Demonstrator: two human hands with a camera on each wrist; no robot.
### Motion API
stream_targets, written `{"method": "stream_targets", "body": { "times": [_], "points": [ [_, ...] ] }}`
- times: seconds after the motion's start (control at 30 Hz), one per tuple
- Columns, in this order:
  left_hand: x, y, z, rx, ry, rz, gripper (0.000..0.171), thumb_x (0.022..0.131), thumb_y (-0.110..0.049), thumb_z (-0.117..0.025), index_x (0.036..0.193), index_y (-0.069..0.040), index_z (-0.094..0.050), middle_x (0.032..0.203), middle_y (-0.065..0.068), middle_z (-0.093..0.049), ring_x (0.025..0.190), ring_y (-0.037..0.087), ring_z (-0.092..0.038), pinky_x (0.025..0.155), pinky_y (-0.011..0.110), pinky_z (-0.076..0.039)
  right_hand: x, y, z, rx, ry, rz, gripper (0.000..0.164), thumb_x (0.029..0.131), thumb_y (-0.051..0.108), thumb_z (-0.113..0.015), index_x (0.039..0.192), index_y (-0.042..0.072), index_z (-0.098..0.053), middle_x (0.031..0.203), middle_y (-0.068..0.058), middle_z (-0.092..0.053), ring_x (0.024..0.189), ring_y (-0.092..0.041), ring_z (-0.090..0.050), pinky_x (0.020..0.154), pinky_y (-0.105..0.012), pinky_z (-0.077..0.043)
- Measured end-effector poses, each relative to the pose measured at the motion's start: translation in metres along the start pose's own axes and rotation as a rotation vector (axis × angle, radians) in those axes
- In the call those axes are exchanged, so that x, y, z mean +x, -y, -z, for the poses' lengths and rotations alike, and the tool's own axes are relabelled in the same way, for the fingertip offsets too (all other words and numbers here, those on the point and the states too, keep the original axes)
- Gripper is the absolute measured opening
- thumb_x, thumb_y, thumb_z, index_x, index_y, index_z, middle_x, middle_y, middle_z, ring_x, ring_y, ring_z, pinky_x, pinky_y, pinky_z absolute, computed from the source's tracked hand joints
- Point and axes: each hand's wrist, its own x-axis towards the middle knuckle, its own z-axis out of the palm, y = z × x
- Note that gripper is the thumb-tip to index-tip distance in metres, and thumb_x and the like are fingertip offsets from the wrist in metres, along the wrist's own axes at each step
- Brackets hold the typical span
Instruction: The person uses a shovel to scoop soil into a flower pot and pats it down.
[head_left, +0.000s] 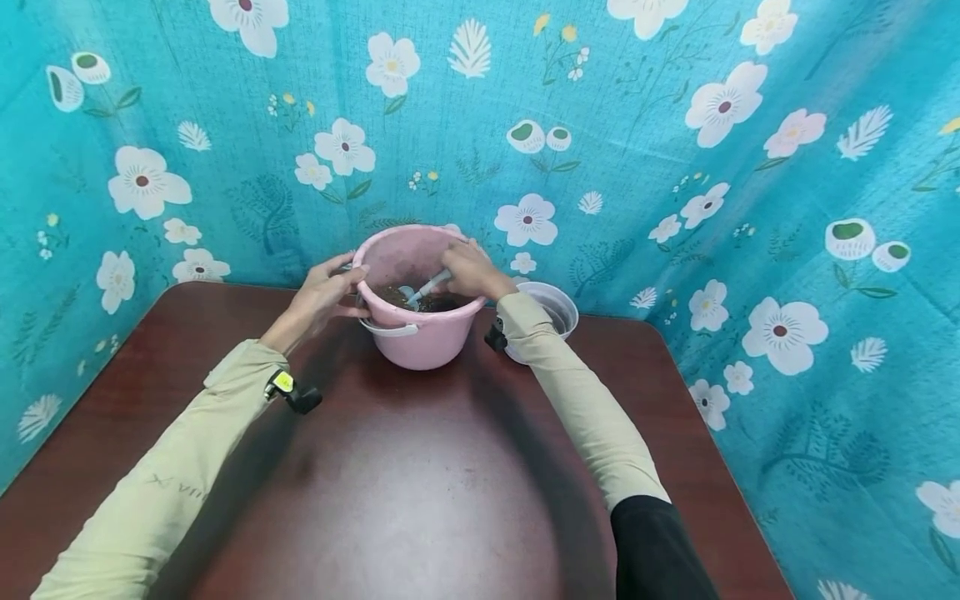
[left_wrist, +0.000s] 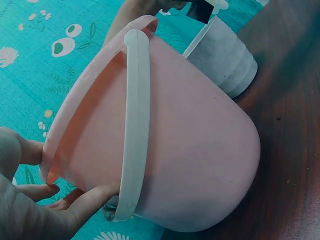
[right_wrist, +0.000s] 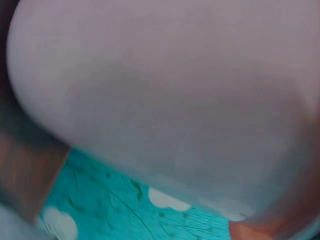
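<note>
A pink bucket [head_left: 423, 346] with a white handle [head_left: 390, 331] stands near the back of the table, dark soil [head_left: 392, 295] inside it. My left hand [head_left: 324, 292] grips its left rim, thumb on the rim and fingers against the outside; the left wrist view shows the fingers by the handle [left_wrist: 136, 125]. Over the right side of the bucket, my right hand [head_left: 472, 271] holds a small pale blue-grey shovel [head_left: 432, 285], its blade down at the soil. Only the bucket's blurred wall [right_wrist: 160, 90] fills most of the right wrist view; the shovel is hidden there.
A whitish plastic flowerpot [head_left: 564, 305] stands right behind my right wrist, close to the bucket, partly covered by the sleeve. The dark red-brown table [head_left: 420, 500] reaches back to a turquoise flowered curtain [head_left: 450, 150], which hangs along its back and sides.
</note>
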Motion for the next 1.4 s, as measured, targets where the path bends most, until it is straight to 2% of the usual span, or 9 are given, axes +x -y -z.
{"method": "stream_targets", "body": {
  "times": [0.1,0.27,0.47,0.57,0.7,0.83,1.03,1.23,1.4],
  "points": [
    [0.001,-0.001,0.0,0.002,0.011,0.005,0.07,0.109,-0.024,-0.052,0.169,-0.013,-0.017,0.159,0.025,-0.035,0.127,0.031,-0.053,0.091,0.042,-0.066,0.003,0.001,-0.003,-0.033,0.008,0.063,0.022,0.09,0.024,-0.085,0.097,0.004,-0.078,0.097,-0.011,-0.073,0.105,-0.03,-0.063,0.108,-0.044,-0.047],
    [0.001,0.0,-0.001,0.013,-0.004,0.019,0.07,0.109,-0.025,-0.054,0.169,-0.013,-0.019,0.155,0.025,-0.038,0.114,0.022,-0.058,0.09,0.042,-0.067,0.003,0.006,-0.004,-0.042,0.054,0.113,0.017,0.091,0.019,-0.084,0.099,0.005,-0.08,0.097,-0.011,-0.075,0.101,-0.029,-0.068,0.1,-0.043,-0.056],
    [0.0,-0.001,0.001,0.006,-0.019,0.019,0.07,0.109,-0.025,-0.053,0.169,-0.013,-0.019,0.159,0.023,-0.037,0.123,0.027,-0.055,0.087,0.041,-0.067,0.003,0.008,-0.001,-0.017,0.072,0.114,0.021,0.093,0.014,-0.081,0.112,0.004,-0.077,0.114,-0.012,-0.074,0.12,-0.03,-0.062,0.119,-0.048,-0.041],
    [0.0,-0.002,0.0,0.001,-0.017,0.018,0.069,0.109,-0.025,-0.053,0.169,-0.013,-0.02,0.157,0.023,-0.038,0.128,0.032,-0.052,0.09,0.043,-0.066,0.001,0.005,0.003,-0.012,0.059,0.129,0.022,0.092,0.014,-0.081,0.112,0.005,-0.078,0.114,-0.012,-0.073,0.121,-0.031,-0.06,0.118,-0.047,-0.042],
    [0.0,-0.002,-0.001,-0.001,-0.011,0.016,0.07,0.109,-0.025,-0.054,0.169,-0.012,-0.02,0.154,0.025,-0.039,0.13,0.034,-0.051,0.092,0.044,-0.065,-0.003,-0.001,0.008,0.021,0.037,0.095,0.023,0.092,0.02,-0.083,0.112,0.008,-0.08,0.112,-0.009,-0.074,0.117,-0.028,-0.062,0.116,-0.05,-0.042],
    [0.0,-0.002,0.0,0.002,-0.009,0.019,0.069,0.109,-0.025,-0.053,0.169,-0.012,-0.02,0.152,0.023,-0.042,0.121,0.028,-0.056,0.092,0.043,-0.066,-0.008,-0.006,0.013,0.064,0.004,0.064,0.027,0.092,0.021,-0.082,0.116,0.009,-0.08,0.118,-0.009,-0.073,0.12,-0.028,-0.061,0.115,-0.059,-0.038],
    [0.002,-0.001,0.001,-0.004,-0.001,0.007,0.067,0.109,-0.024,-0.054,0.167,-0.01,-0.024,0.13,0.012,-0.049,0.103,0.017,-0.059,0.09,0.041,-0.067,-0.016,-0.013,0.014,0.049,-0.086,0.111,0.028,0.095,0.018,-0.079,0.122,0.012,-0.079,0.117,-0.01,-0.071,0.118,-0.03,-0.059,0.1,-0.056,-0.043],
    [0.002,-0.001,0.001,0.008,-0.008,0.004,0.068,0.109,-0.025,-0.055,0.167,-0.01,-0.024,0.131,0.013,-0.05,0.107,0.02,-0.058,0.089,0.04,-0.067,-0.023,-0.016,0.015,0.054,-0.148,0.138,0.031,0.096,0.02,-0.078,0.127,0.018,-0.079,0.111,-0.006,-0.071,0.108,-0.027,-0.056,0.086,-0.047,-0.042],
    [0.002,0.0,0.001,0.011,-0.013,0.001,0.067,0.109,-0.025,-0.055,0.167,-0.01,-0.025,0.125,0.011,-0.052,0.1,0.014,-0.061,0.087,0.04,-0.067,-0.027,-0.018,0.016,0.055,-0.164,0.13,0.029,0.097,0.022,-0.077,0.126,0.019,-0.079,0.11,-0.006,-0.07,0.106,-0.028,-0.056,0.084,-0.047,-0.044]
  ]
}}
